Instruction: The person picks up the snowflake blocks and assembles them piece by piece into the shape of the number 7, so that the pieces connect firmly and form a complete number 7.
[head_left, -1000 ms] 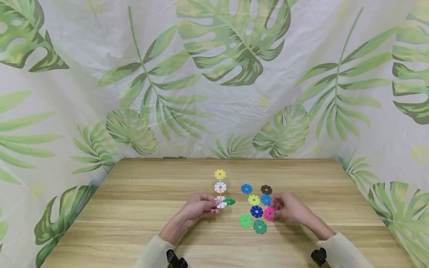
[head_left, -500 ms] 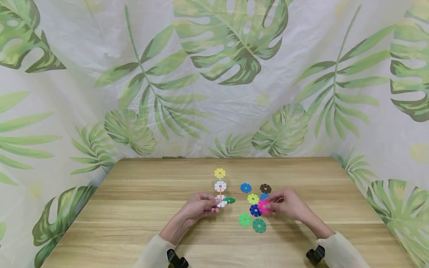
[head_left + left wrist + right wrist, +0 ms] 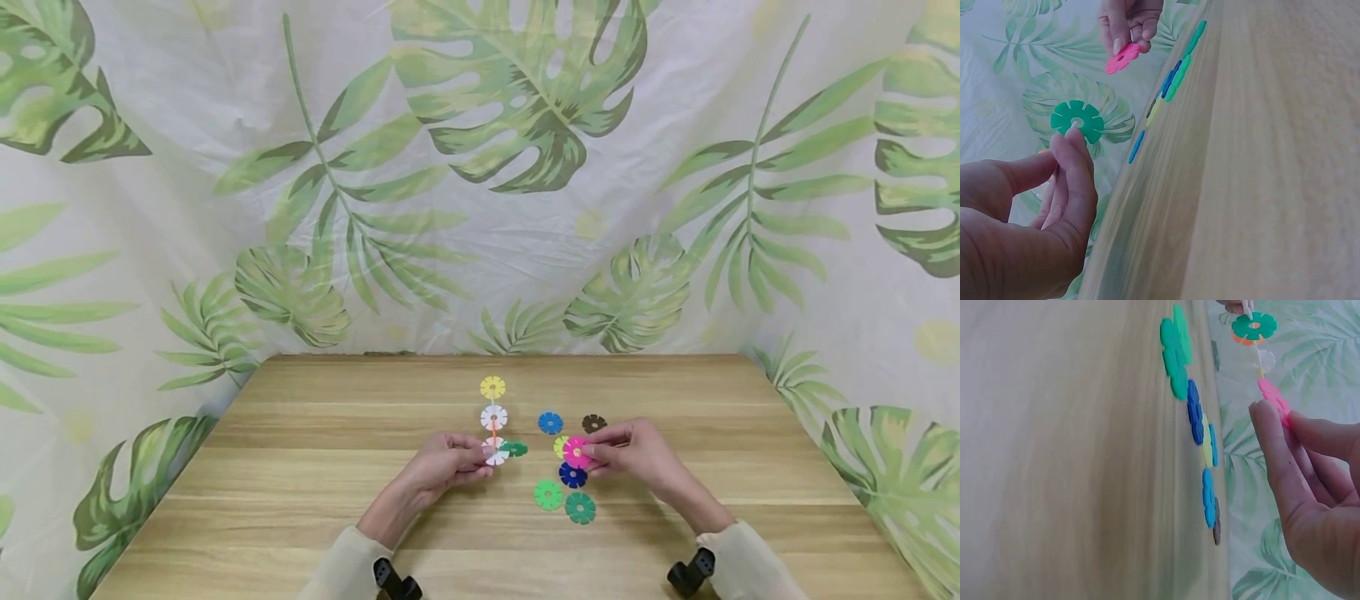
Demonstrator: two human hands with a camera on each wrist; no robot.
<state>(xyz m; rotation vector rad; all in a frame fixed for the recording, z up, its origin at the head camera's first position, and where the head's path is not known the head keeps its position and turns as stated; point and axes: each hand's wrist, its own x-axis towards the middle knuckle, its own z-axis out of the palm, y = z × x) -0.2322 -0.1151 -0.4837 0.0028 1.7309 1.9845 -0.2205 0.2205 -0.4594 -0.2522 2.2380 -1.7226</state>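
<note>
My left hand (image 3: 453, 461) pinches a white notched plastic disc (image 3: 498, 459), the near end of a linked row. Slotted on from there are an orange disc (image 3: 494, 431) seen edge-on, another white disc (image 3: 486, 418) and a yellow disc (image 3: 492, 382) at the far end. A green disc (image 3: 517, 450) sticks out to the right of the held white one. Between thumb and fingers my right hand (image 3: 633, 457) holds a pink disc (image 3: 572, 461). In the left wrist view the pink disc (image 3: 1116, 64) hangs above the table, apart from the green disc (image 3: 1063, 119).
Loose discs lie on the wooden table (image 3: 315, 483) under and around my right hand: blue (image 3: 550, 416), brown (image 3: 594, 417), yellow-green (image 3: 559, 447), dark blue (image 3: 568, 481), light green (image 3: 542, 500) and teal (image 3: 573, 513). A leaf-patterned cloth (image 3: 525, 250) hangs behind the table.
My right hand has lifted the pink disc from the right side of the loose discs and moved it left, over the yellow-green one. The left hand and its linked row stay nearly still.
</note>
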